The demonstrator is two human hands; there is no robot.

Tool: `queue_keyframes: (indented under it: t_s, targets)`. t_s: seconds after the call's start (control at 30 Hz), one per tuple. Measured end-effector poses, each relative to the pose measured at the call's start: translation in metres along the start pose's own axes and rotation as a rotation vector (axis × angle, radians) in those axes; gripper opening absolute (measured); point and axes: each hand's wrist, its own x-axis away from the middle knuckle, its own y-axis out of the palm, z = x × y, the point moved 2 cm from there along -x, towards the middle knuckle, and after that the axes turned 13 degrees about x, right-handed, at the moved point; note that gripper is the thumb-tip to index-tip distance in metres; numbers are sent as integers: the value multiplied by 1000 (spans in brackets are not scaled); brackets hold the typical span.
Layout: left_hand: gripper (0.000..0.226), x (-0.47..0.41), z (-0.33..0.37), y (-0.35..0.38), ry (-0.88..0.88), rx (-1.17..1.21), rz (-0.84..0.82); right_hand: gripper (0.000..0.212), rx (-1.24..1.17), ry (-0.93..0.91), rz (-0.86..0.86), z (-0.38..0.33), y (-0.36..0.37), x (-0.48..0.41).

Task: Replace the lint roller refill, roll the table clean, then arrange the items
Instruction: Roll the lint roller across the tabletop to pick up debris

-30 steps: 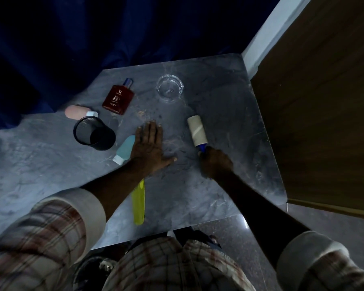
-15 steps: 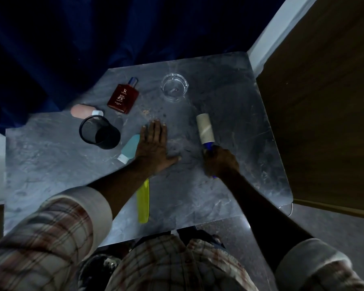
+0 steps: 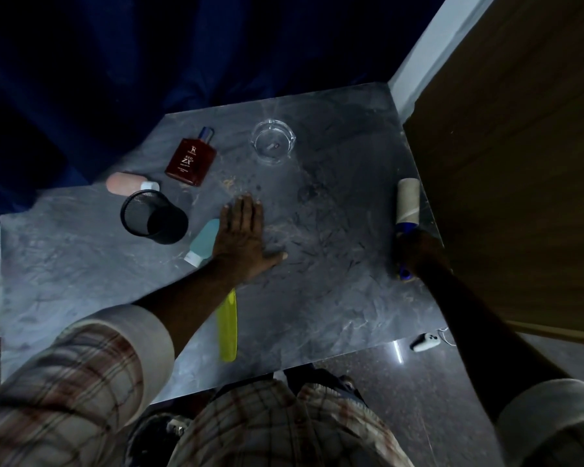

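Note:
A lint roller (image 3: 408, 200) with a beige roll and blue handle lies against the grey marble table (image 3: 317, 298) at its right edge. My right hand (image 3: 415, 252) is closed around the blue handle. My left hand (image 3: 245, 239) rests flat on the table's middle, fingers spread, holding nothing. Around it lie a teal tube (image 3: 203, 242), a yellow flat piece (image 3: 227, 326), a black mesh cup (image 3: 150, 217) on its side, a pink tube (image 3: 125, 183), a dark red perfume bottle (image 3: 191, 160) and a glass ashtray (image 3: 273, 143).
A wooden panel (image 3: 520, 163) rises right beside the table's right edge. A dark blue curtain (image 3: 149, 62) hangs behind the table. A small white device (image 3: 424, 342) lies on the dark floor near the table's front right corner.
My right hand has carried the lint roller from the table's middle to the right edge. The left hand stays flat in the same place.

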Motion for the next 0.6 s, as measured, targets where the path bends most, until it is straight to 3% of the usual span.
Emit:
queue_keyframes:
  t_s: [0.17, 0.43, 0.6]
  targets:
    - [131, -2, -1, 2, -5, 3, -7, 40, 11, 2, 3, -24, 10, 10]
    - [131, -2, 0, 2, -17, 12, -10, 48, 217, -255, 22, -100, 44, 59]
    - [131, -2, 0, 2, -21, 0, -9, 32, 313, -422, 2, -129, 68, 84]
